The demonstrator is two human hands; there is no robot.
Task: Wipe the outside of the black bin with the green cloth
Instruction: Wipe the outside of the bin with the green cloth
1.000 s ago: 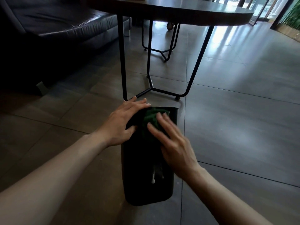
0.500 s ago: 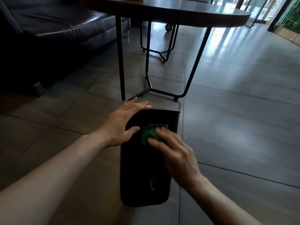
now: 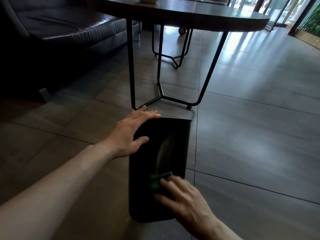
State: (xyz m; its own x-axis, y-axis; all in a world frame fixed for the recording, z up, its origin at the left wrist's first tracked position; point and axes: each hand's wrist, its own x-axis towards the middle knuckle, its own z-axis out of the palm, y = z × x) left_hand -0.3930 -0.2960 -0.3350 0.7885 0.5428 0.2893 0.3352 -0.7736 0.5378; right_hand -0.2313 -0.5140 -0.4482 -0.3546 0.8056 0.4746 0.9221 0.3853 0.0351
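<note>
While its fingers lie nearly straight and blurred, the right hand (image 3: 183, 200) presses the green cloth (image 3: 158, 181) flat against the near part of the black bin's (image 3: 155, 153) upward-facing side. The left hand (image 3: 131, 134), fingers spread and relaxed, rests on the bin's far left corner, thumb on its face. The bin lies on the tiled floor (image 3: 251, 135), just in front of the black metal legs (image 3: 130, 66) of a round table (image 3: 190, 13). A dark leather sofa (image 3: 57, 28) stands to the left.
</note>
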